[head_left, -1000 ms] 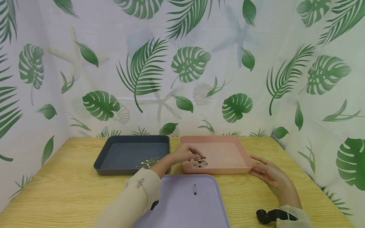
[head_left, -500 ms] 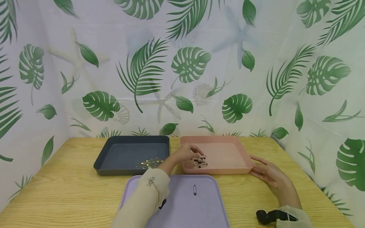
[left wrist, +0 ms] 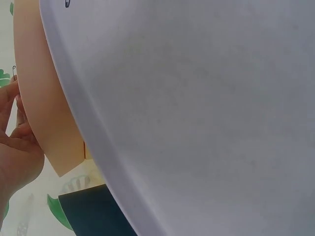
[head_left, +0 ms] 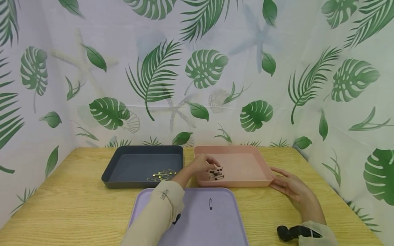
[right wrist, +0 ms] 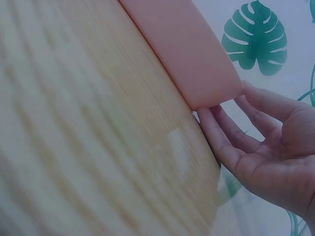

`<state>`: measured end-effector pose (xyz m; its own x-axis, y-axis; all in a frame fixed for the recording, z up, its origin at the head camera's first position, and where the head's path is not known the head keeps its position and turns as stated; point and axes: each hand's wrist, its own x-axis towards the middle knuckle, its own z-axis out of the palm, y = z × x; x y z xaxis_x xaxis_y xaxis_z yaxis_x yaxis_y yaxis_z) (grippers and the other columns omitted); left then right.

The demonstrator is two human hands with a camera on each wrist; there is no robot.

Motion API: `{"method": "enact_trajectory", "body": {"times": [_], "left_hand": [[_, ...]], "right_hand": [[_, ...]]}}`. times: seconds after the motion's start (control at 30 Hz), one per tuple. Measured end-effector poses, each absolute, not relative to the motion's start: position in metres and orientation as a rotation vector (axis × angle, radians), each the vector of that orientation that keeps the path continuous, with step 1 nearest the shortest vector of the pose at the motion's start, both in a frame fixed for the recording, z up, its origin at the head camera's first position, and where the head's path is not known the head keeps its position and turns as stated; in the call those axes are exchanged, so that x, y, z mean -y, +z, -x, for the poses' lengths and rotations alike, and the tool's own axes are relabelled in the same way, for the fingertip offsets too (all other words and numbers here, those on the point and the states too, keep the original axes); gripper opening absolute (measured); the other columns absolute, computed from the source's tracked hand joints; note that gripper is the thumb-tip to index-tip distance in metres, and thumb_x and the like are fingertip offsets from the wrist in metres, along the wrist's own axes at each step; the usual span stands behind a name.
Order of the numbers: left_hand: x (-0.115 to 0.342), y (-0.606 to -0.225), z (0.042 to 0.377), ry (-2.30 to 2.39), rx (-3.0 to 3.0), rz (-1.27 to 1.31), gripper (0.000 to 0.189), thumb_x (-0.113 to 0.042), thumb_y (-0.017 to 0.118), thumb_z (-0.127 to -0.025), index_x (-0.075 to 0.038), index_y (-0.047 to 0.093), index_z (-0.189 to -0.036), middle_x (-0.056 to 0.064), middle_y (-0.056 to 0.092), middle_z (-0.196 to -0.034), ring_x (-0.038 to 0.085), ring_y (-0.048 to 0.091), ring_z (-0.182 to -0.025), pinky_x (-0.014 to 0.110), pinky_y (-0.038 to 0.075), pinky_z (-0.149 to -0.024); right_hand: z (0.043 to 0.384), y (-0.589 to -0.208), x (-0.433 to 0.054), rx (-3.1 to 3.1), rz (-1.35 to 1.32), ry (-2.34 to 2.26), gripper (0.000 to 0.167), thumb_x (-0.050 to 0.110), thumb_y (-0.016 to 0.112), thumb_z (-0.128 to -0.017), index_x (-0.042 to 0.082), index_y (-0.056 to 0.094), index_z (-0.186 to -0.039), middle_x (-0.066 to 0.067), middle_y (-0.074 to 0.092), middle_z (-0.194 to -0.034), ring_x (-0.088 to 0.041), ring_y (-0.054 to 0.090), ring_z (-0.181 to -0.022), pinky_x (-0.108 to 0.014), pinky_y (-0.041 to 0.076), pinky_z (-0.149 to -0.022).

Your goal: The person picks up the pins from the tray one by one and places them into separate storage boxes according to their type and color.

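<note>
In the head view my left hand (head_left: 203, 164) reaches over the front left of the pink tray (head_left: 243, 164), its thumb and fingers pinching a dark safety pin (head_left: 219, 168). Several black safety pins (head_left: 217, 175) lie in that tray just below the fingertips. The left wrist view shows the held pin (left wrist: 14, 72) poking out past the fingertips, with the pink tray wall hiding part of the hand. My right hand (head_left: 289, 188) touches the pink tray's front right corner from outside; its extended fingers (right wrist: 216, 137) meet the corner in the right wrist view.
One black safety pin (head_left: 210, 204) lies on the lilac tray (head_left: 215, 225) in front. Several yellow safety pins (head_left: 161, 175) sit in the dark grey tray (head_left: 132, 167) at the left. A leaf-patterned cloth (head_left: 197, 78) encloses the wooden table (head_left: 67, 205).
My left forearm has swung a little to the right, uncovering the lilac tray's left corner. The left fingers stay over the pins in the pink tray. My right hand has kept its place.
</note>
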<state>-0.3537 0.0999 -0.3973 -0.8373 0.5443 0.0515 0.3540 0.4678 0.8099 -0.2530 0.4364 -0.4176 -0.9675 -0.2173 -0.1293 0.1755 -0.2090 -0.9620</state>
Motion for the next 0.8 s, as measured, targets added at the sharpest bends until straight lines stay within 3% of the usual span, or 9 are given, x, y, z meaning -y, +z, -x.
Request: {"method": "enact_trajectory", "body": {"times": [0.43, 0.63, 0.8], "left_hand": [[-0.098, -0.390, 0.351, 1.379, -2.425, -0.866, 0.015, 0.003, 0.065, -0.082, 0.004, 0.070, -0.096, 0.008, 0.065, -0.076, 0.013, 0.050, -0.061, 0.020, 0.041, -0.052], [-0.089, -0.387, 0.346, 1.283, -2.392, -0.966, 0.015, 0.000, 0.067, -0.080, -0.002, 0.072, -0.094, 0.000, 0.062, -0.071, 0.009, 0.051, -0.061, 0.020, 0.044, -0.054], [-0.078, -0.383, 0.331, 1.162, -2.322, -1.082, 0.017, 0.001, 0.065, -0.082, -0.003, 0.072, -0.096, -0.004, 0.063, -0.080, 0.007, 0.050, -0.067, 0.019, 0.041, -0.053]], "right_hand": [[0.252, -0.417, -0.436, -1.786, 0.053, -2.269, 0.042, 0.002, 0.045, -0.096, 0.011, 0.041, -0.137, -0.005, 0.059, -0.113, -0.022, 0.056, -0.105, -0.037, 0.042, -0.091], [0.253, -0.418, -0.436, -1.799, 0.052, -2.270, 0.045, 0.002, 0.045, -0.096, 0.008, 0.036, -0.140, -0.006, 0.059, -0.113, -0.022, 0.056, -0.105, -0.036, 0.043, -0.090], [0.253, -0.418, -0.437, -1.800, 0.046, -2.269, 0.048, 0.002, 0.045, -0.096, 0.006, 0.031, -0.142, -0.005, 0.059, -0.113, -0.022, 0.056, -0.105, -0.037, 0.042, -0.091]]}}
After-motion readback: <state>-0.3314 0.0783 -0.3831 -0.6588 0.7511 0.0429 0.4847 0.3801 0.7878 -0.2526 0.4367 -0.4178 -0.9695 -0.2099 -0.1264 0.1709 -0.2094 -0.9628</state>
